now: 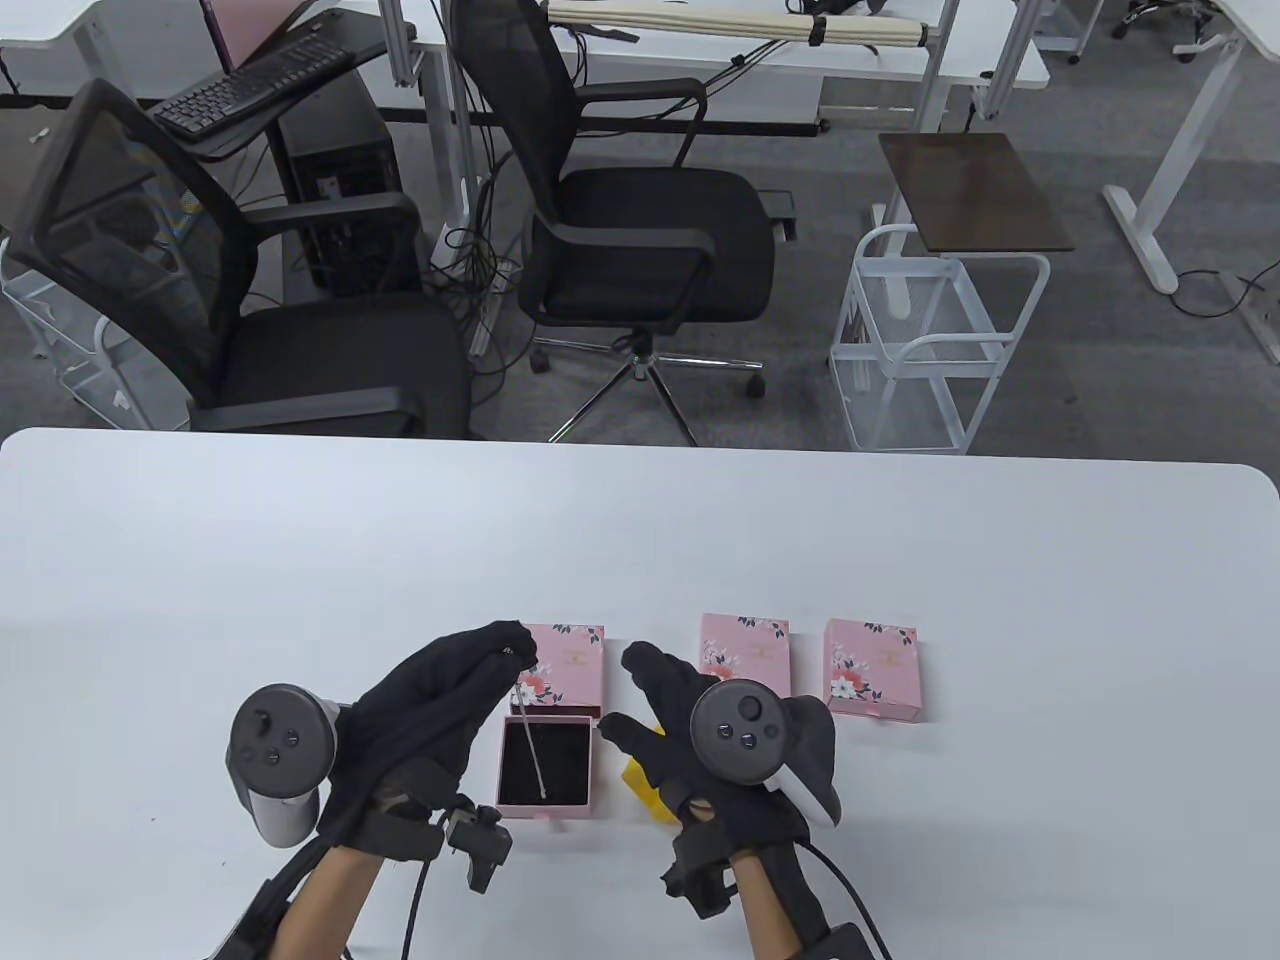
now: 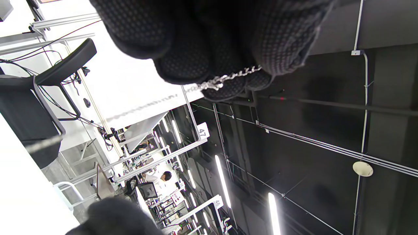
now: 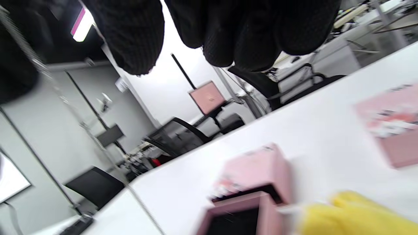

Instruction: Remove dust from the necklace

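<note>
A thin silver necklace chain (image 1: 530, 735) hangs from my left hand (image 1: 470, 675), which pinches its top end above an open pink box (image 1: 546, 765) with a black lining. The chain's lower end reaches down into the box. In the left wrist view the chain (image 2: 225, 78) shows pinched between my gloved fingertips (image 2: 277, 55). My right hand (image 1: 660, 705) hovers just right of the box, fingers spread, holding nothing. A yellow cloth (image 1: 645, 780) lies on the table under the right hand; it also shows in the right wrist view (image 3: 356, 215).
The box's floral pink lid (image 1: 565, 665) lies just behind the open box. Two more closed pink floral boxes (image 1: 745, 655) (image 1: 872, 668) stand to the right. Office chairs (image 1: 620, 230) and a white wire cart (image 1: 925, 350) stand beyond the white table's far edge (image 1: 640, 450).
</note>
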### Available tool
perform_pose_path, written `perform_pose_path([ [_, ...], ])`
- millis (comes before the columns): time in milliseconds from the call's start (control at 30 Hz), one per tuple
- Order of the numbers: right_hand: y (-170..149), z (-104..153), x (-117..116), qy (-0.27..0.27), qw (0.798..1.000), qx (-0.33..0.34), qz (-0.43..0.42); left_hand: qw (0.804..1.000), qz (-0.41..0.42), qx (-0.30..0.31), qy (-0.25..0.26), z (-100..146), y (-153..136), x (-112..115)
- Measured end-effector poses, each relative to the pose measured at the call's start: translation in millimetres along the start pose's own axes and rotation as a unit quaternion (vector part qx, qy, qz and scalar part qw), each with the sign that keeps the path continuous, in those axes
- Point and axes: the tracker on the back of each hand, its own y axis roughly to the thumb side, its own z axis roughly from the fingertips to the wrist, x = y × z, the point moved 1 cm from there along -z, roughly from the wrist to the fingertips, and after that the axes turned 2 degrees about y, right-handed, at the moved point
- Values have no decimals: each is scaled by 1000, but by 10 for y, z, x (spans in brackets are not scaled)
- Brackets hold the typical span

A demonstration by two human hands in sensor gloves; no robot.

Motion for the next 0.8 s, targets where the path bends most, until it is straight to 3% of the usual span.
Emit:
perform_pose_path([
  [133, 329, -64, 33, 8, 998, 50, -34, 1000, -5, 1, 2, 5, 14, -17],
  [333, 550, -184, -157, 82, 990, 84, -73, 1000, -12, 3, 14, 8, 27, -67],
  [533, 531, -308, -368, 60, 993, 88, -57, 1000, -7, 11, 22, 22, 79, -130],
  [800, 208, -294, -128, 31, 993, 52, -98, 998, 11, 0, 57, -12, 31, -372],
])
